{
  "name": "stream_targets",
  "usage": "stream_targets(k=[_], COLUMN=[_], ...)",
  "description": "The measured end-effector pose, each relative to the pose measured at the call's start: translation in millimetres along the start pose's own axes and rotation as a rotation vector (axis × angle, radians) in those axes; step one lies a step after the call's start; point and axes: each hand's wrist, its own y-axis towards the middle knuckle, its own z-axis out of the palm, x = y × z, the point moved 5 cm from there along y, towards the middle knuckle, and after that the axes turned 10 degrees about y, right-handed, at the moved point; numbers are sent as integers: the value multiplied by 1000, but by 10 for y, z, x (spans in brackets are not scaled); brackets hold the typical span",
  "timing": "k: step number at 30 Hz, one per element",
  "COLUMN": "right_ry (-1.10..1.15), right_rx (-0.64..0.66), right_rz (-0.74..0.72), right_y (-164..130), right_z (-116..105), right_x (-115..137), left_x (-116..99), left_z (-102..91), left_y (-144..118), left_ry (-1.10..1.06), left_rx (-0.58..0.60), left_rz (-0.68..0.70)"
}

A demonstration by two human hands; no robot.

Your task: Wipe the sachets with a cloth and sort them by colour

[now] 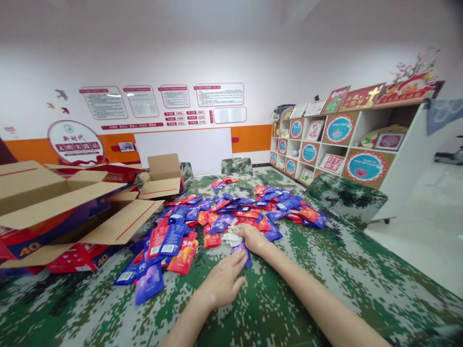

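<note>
On the camouflage-patterned tabletop [325, 270], near its middle, a loose heap of sachets [231, 212] in blue, purple, red and orange spreads from the near left toward the far right. Right hand [253, 238]: reaches into the near edge of the heap, palm down, its grip closed over a small stack of pale sachets [231, 237], with a purple sachet [243, 251] lying just beneath and toward the viewer. Left hand [221, 283]: lies flat on the cloth, fingers spread and relaxed, fingertips touching that purple sachet; it pinches nothing. Opened cardboard boxes [65, 212] stand at the left edge, flaps out, one flap overhanging the nearest sachets; a further open box [162, 178] sits beyond them. Chair backs [237, 165] in the same camouflage cover line the far side, and a cubby shelf [340, 144] with round and framed displays stands against the right wall.

Judged risks: the sachets look slick and overlap loosely, so a stack gripped only from above could fan out and slide apart. Dragging the right hand back through the heap could carry neighbouring packets along and mix colours. The purple sachet, pinned only by fingertips, could skid on the cloth. Packets near the left flap could be swept under it and lost from view.
</note>
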Motion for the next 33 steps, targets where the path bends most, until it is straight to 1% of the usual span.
stream_targets(k=[3, 5, 7, 8, 10, 12, 14, 16, 20, 24, 26, 29, 31, 33], right_ry=[46, 66, 75, 77, 77, 64, 42, 27, 2, -17, -28, -22, 10, 53], right_rx=[-25, -55, -52, -38, 0, 14, -5, -19, -5, -38, -55, -59, -69, -118], right_rz=[36, 25, -27, -54, -90, -94, -82, -83, -82, -8, 13, -7, -27, -26], right_y=[22, -5, -105, -183, -372, -554, -665, -667, -414, -155, -102, -99, -133, -195], right_z=[-133, -259, -330, -329, -252, -120, -2, 67, 73, 46, 43, 6, -63, -176], right_x=[75, 236, 469, 587, 766, 823, 761, 632, 320, 68, 30, 101, 180, 224], left_x=[-55, -88, -110, -115, -117, -115, -110, -105, -81, -46, -33, -36, -58, -99], left_z=[-55, -90, -99, -94, -74, -57, -54, -53, -32, 20, 39, 18, -26, -81], left_y=[-22, -37, -51, -59, -74, -87, -95, -95, -81, -73, -77, -87, -82, -47], left_ry=[42, 68, 79, 78, 70, 68, 69, 69, 74, 84, 82, 72, 64, 65], left_rx=[-48, -80, -83, -77, -64, -66, -83, -90, -91, -87, -78, -80, -92, -111], left_rz=[-6, -13, -22, -27, -31, -30, -28, -24, -16, -2, 1, -11, -32, -60])
